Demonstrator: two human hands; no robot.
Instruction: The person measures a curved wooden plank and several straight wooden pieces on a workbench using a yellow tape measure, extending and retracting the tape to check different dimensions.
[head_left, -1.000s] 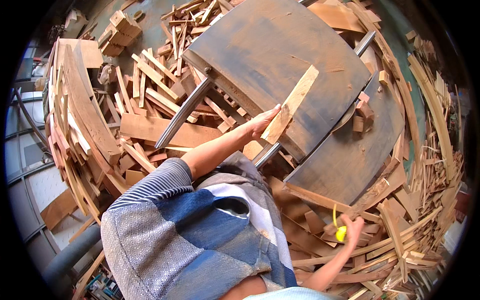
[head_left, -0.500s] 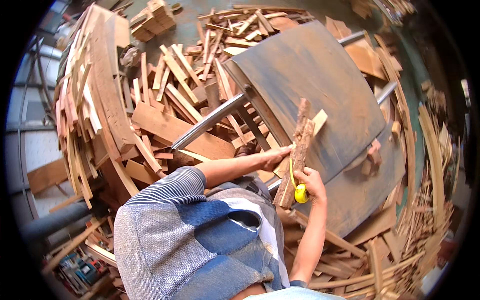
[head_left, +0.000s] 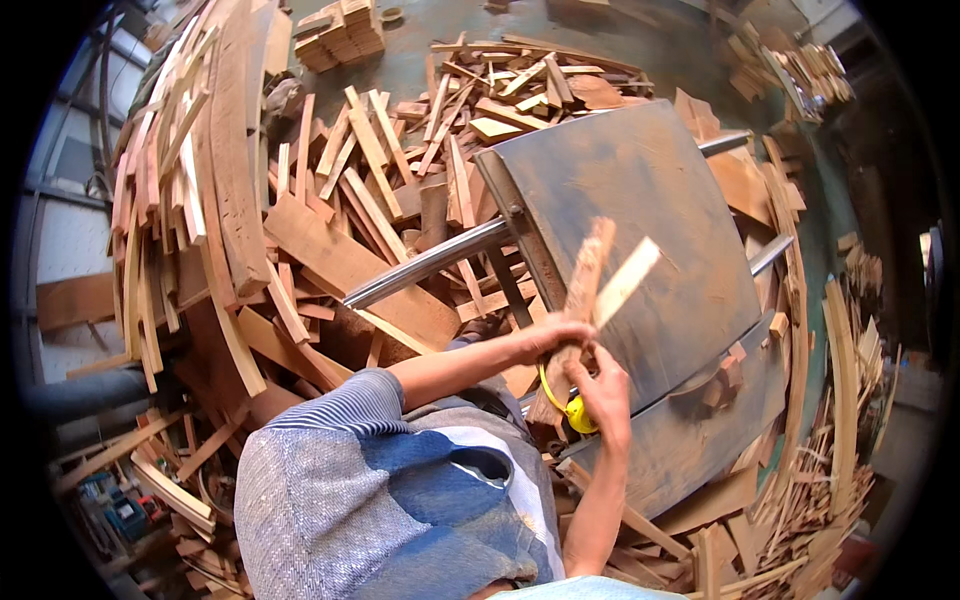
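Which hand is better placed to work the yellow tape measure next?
Probably the right hand: the yellow tape measure sits against it, while the left hand is farther up, across the rough wood strip.

Bark-edged strip (head_left: 588,272) partly hidden by left hand (head_left: 555,336)

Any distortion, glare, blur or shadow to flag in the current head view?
Head view: fisheye curvature bends the long boards at left, and the corners are black; head view: bright highlights streak the metal rail; head view: the right side falls into deep shadow; head view: right hand perhaps slightly soft.
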